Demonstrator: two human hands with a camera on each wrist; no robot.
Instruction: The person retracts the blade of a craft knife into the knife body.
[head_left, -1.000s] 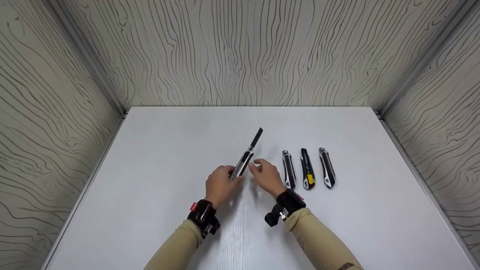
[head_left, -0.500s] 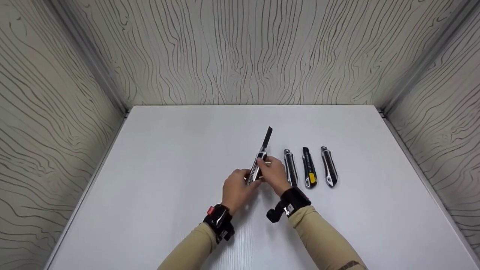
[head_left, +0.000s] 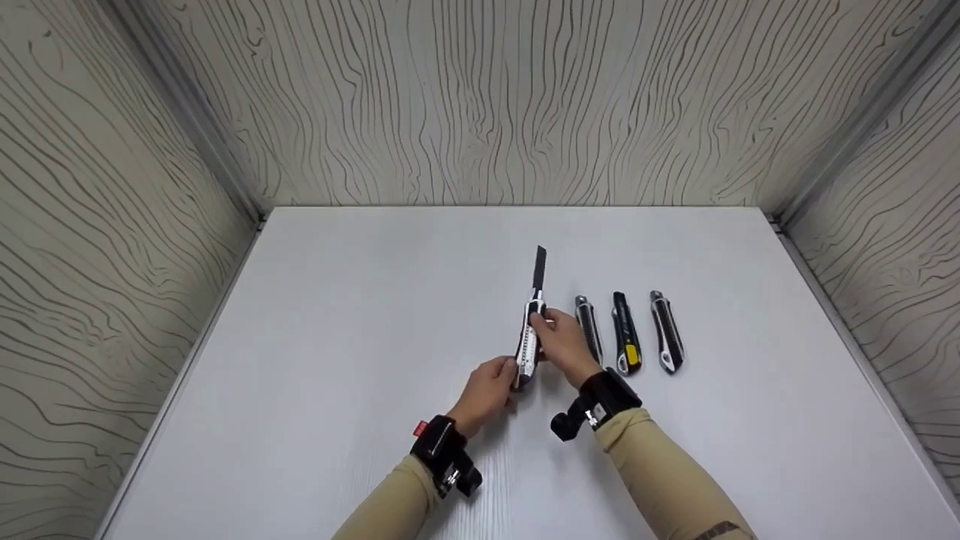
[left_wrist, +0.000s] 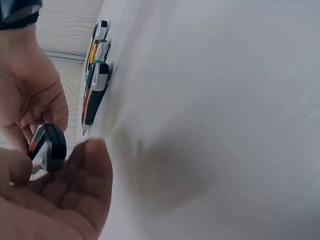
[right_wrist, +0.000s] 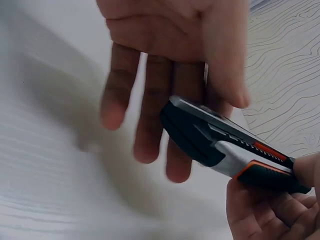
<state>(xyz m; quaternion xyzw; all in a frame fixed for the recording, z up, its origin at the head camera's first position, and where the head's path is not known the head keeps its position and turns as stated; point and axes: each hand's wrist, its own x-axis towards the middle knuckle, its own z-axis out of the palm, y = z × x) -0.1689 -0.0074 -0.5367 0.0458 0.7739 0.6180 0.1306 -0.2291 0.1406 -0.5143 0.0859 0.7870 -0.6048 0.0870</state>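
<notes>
A utility knife (head_left: 529, 346) with a silver and black body is held above the table, its long dark blade (head_left: 540, 268) out and pointing away. My right hand (head_left: 568, 343) pinches its front half, thumb on top. At the tail end is my left hand (head_left: 482, 390); in the right wrist view this left hand (right_wrist: 165, 65) has straight, spread fingers beside and behind the tail, not wrapped round it. Orange trim shows on the knife body (right_wrist: 230, 150) there. The left wrist view shows the knife's dark tail (left_wrist: 52, 147) between the two hands; the blade is hidden.
To the right lie three more utility knives in a row: a silver-black one (head_left: 587, 319) partly behind my right hand, a black one with a yellow slider (head_left: 625, 334), and another silver-black one (head_left: 666, 330). The white table (head_left: 360, 315) meets wood-patterned walls (head_left: 480, 105).
My right hand has come to the knife and taken hold of its front half. The knife has moved right and turned more upright in view; my left hand has shifted to its tail.
</notes>
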